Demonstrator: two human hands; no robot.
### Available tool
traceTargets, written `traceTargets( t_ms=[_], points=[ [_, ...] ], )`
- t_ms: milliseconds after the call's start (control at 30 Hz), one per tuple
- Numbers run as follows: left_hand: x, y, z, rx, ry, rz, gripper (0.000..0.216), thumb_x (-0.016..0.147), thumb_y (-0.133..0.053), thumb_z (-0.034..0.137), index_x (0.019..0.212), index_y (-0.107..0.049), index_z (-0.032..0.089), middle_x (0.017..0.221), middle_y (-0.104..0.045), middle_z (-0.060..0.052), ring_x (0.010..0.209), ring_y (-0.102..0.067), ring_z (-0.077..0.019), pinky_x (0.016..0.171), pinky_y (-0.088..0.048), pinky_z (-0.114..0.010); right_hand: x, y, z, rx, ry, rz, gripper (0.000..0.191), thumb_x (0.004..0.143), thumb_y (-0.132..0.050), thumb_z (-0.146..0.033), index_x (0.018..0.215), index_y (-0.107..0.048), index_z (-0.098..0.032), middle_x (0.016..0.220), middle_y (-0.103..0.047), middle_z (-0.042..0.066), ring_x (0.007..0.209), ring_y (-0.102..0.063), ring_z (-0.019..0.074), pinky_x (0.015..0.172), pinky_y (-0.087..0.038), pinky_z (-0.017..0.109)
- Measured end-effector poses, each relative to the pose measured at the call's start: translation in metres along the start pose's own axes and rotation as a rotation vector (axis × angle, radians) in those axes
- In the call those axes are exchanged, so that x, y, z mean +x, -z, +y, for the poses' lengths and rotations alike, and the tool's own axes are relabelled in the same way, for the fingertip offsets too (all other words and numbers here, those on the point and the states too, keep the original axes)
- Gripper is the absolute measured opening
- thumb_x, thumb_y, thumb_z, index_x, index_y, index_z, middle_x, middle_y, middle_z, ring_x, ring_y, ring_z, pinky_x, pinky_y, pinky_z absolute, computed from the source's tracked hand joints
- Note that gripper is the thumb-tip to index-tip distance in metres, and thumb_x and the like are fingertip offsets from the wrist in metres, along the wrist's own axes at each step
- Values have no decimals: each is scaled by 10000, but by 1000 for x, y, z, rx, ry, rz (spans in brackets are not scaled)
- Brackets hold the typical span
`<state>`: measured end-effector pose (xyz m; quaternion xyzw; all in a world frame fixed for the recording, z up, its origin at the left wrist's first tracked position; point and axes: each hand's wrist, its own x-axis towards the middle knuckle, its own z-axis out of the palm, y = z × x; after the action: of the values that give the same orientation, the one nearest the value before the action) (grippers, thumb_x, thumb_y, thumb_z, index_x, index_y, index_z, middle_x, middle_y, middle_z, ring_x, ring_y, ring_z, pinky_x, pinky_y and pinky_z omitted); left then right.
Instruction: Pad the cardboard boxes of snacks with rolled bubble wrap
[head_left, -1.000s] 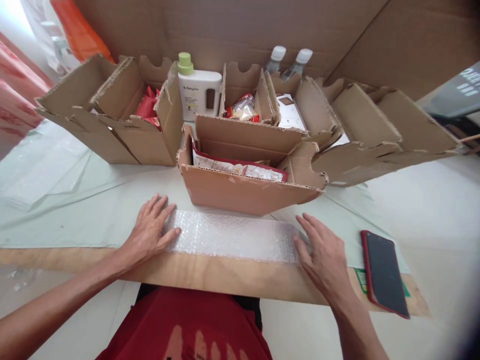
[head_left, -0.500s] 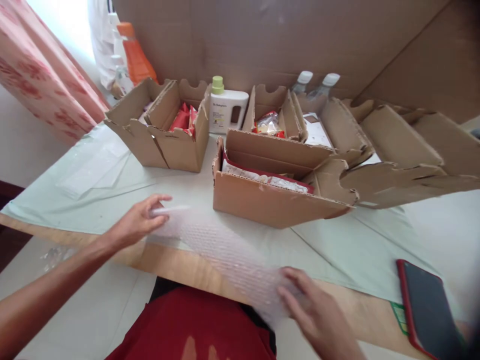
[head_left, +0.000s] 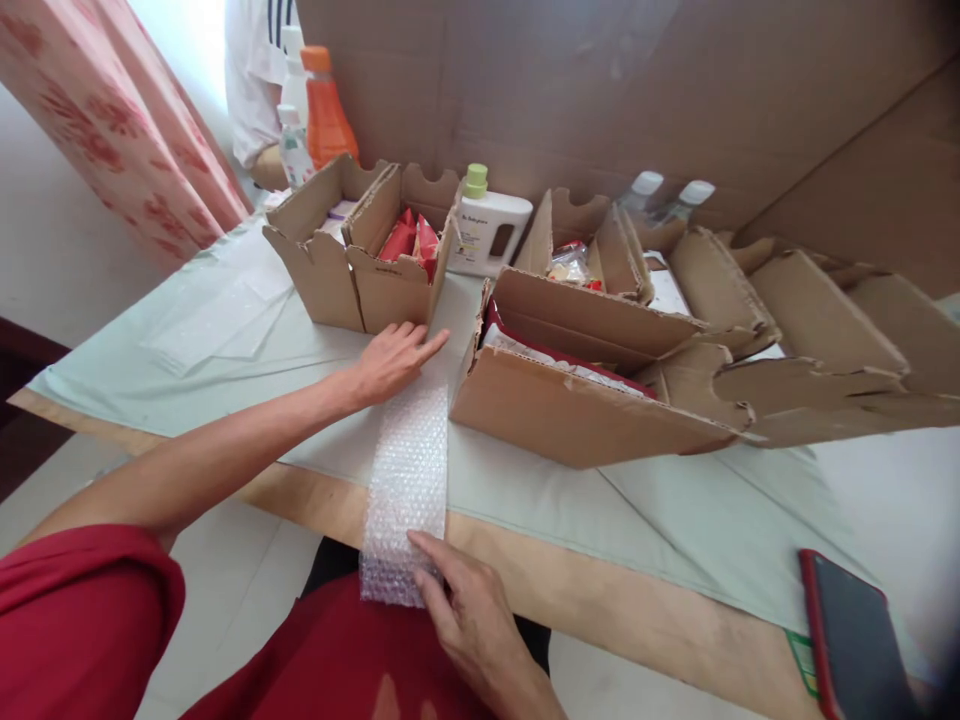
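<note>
Clear plastic sheets (head_left: pixel 214 315) lie left of the left hand (head_left: pixel 394 362), which rests palm-down and loose, thumb stretched out, at the far end of a bubble wrap strip (head_left: pixel 409 460). The strip runs between both hands, its near end overhanging the table edge. There the right hand (head_left: pixel 474 612) lays thumb and forefinger over the wrap; whether it grips, I cannot tell. Beyond and right of the hands stands a cardboard box (head_left: pixel 585 415); farther right lies a smartphone (head_left: pixel 862 635).

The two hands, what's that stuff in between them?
A strip of clear bubble wrap lies between the left hand and the right hand, as the head view shows.
</note>
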<state>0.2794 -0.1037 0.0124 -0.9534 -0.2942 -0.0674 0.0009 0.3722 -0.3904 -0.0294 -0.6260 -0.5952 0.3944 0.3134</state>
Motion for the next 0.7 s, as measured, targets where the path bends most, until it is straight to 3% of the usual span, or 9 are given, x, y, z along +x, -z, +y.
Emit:
traceTargets(
  t_ms=[67, 133, 167, 233, 333, 400, 533, 633, 700],
  points=[
    [-29, -4, 2, -69, -17, 103, 630, 893, -536, 95, 1515, -434, 113, 1534, -484, -228, 1452, -411, -367, 1159, -354, -549, 0, 2, -5, 115, -77, -37, 377, 935, -535, -297, 1252, -724, -223, 1088, -780, 84, 854, -724, 235, 793, -584, 369],
    [-74, -5, 3, -244, -31, 184, 616, 901, -498, 104, 1513, -448, 158, 1559, -479, -186, 1476, -393, -340, 1197, -326, -561, -1, 3, -9, 296, -153, -84, 324, 922, -577, -335, 1177, -752, -238, 965, -771, 52, 729, -667, 185, 681, -544, 307],
    [-100, -5, 4, -377, -43, 149, 632, 895, -471, 104, 1516, -450, 219, 1526, -532, -140, 1454, -436, -313, 1184, -361, -550, -1, 3, -11, 403, -189, -107, 298, 913, -599, -353, 1136, -762, -240, 878, -751, 33, 677, -629, 162, 636, -512, 280],
    [-151, 0, 6, -701, -38, -54, 616, 894, -480, 185, 1496, -478, 314, 1458, -616, -81, 1409, -511, -302, 1130, -443, -533, 3, 4, -13, 647, -252, -123, 284, 891, -655, -414, 1083, -762, -233, 767, -701, 8, 632, -582, 136, 606, -469, 254],
    [-201, 10, 15, -980, 13, -329, 773, 891, -593, 372, 1596, -282, 305, 1518, -565, -125, 1388, -547, -332, 1071, -501, -499, 19, 7, -17, 998, -279, -73, 401, 866, -688, -539, 1101, -728, -217, 792, -708, 27, 679, -623, 154, 661, -500, 283],
    [-208, 10, 26, -993, 102, -295, 878, 877, -638, 444, 1618, -192, 289, 1511, -566, -143, 1351, -582, -321, 1035, -528, -455, 36, 10, -19, 1129, -250, -30, 456, 888, -638, -584, 1142, -695, -209, 931, -749, 85, 792, -687, 202, 688, -526, 314],
    [-176, -9, 47, -887, 460, -25, 497, 930, -529, 340, 1415, -530, 227, 1051, -761, -58, 911, -723, -206, 810, -574, -323, 63, 12, -15, 1148, -216, 48, 554, 936, -533, -598, 1331, -555, -211, 1099, -757, 156, 896, -731, 258, 617, -531, 320],
    [-151, -25, 51, -853, 526, 21, 506, 883, -520, 252, 1382, -553, 178, 804, -712, 10, 663, -648, -148, 666, -525, -271, 61, 14, -8, 932, -223, 185, 659, 957, -570, -510, 1511, -363, -219, 993, -763, 97, 743, -710, 204, 602, -527, 308],
    [-146, -30, 50, -831, 530, -7, 581, 862, -523, 227, 1440, -498, 164, 810, -710, 13, 641, -634, -143, 643, -508, -270, 52, 15, -3, 670, -167, 297, 600, 974, -594, -415, 1508, -391, -230, 922, -749, 49, 701, -684, 174, 651, -546, 315]
  ],
)
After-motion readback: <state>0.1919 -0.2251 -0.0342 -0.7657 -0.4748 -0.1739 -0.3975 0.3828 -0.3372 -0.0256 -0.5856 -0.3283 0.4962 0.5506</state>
